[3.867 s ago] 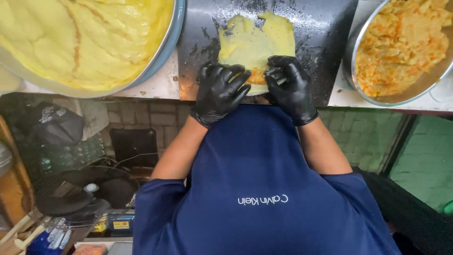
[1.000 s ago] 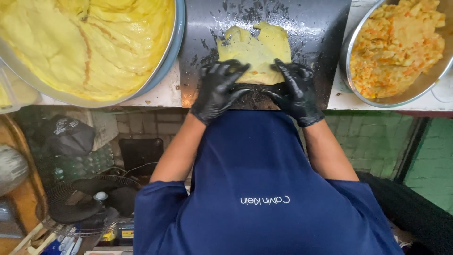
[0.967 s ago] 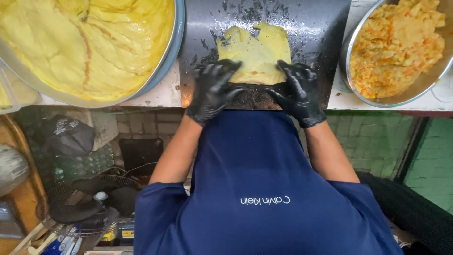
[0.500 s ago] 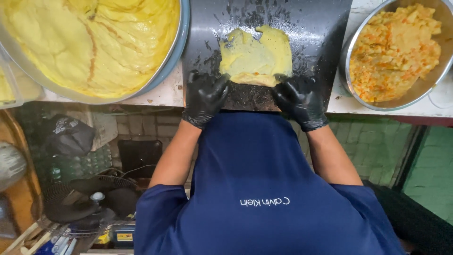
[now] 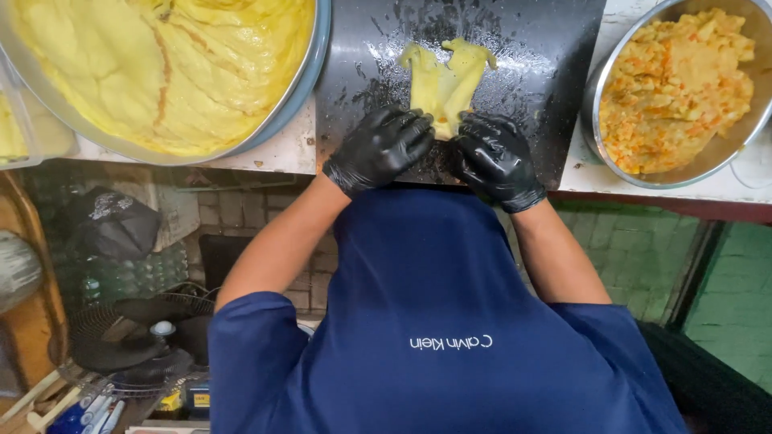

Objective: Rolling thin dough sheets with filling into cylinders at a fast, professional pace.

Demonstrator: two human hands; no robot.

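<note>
Nearby, dough bowl [image 5: 161, 72] and filling bowl [image 5: 679, 88] flank the board [image 5: 547, 64].

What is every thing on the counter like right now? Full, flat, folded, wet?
Thin yellow dough sheet: folded narrow, both hands on its near end.
Dark shiny work board: wet, greasy.
Big blue-rimmed bowl of yellow dough: nearly full.
Round metal bowl of orange-yellow filling: filled.
Left black-gloved hand: pressing.
Right black-gloved hand: pressing.

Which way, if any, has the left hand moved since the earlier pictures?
Yes. The left hand has moved inward, toward the middle of the black board, onto the dough's near end.
</note>
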